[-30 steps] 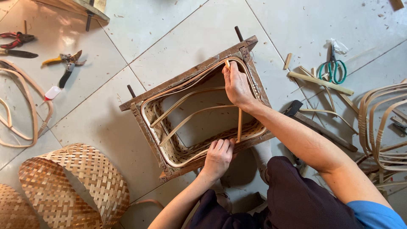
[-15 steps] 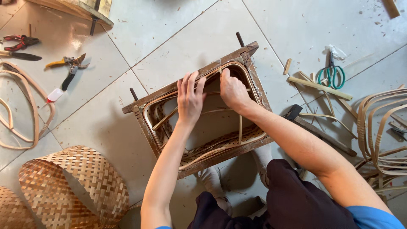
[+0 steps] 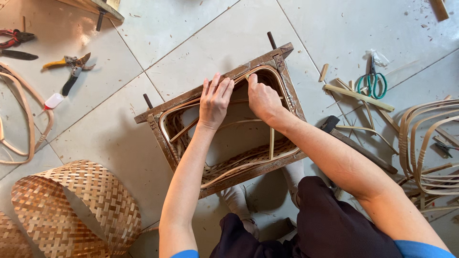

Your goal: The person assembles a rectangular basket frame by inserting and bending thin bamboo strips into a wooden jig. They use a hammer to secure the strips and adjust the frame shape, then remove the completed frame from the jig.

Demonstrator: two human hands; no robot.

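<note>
A person seated on a pale tiled floor [image 3: 334, 28] works over a rectangular wooden frame [image 3: 162, 143] that lies skewed on the tiles, its far rail running from the left up to the right and two dark pegs jutting beyond its far corners. Both hands meet at the middle of that far rail: the left hand [image 3: 216, 98] lies flat with fingers spread and pressed over the rail's inner edge, gripping nothing, while the right hand [image 3: 262, 98], just beside it, is curled with its fingertips pinching a thin bamboo strip [image 3: 267, 71] that bends around the frame's inside. Woven strips line the near inner wall, and one upright slat [image 3: 271, 143] stands inside the frame below the right wrist. The frame's near rail sits just above the person's knees and socked feet. Open floor lies beyond the far rail and to the frame's left. At near left, a woven basket [image 3: 71, 210] rests on its side, well apart from the frame. Yellow-handled pruning shears [image 3: 67, 62] and red-handled pliers [image 3: 14, 36] lie at far left, beside a loop of cane [image 3: 28, 119]. To the right, green-handled scissors [image 3: 373, 81], loose sticks and a bundle of bent cane hoops [image 3: 425, 143] crowd the floor near the right forearm.
</note>
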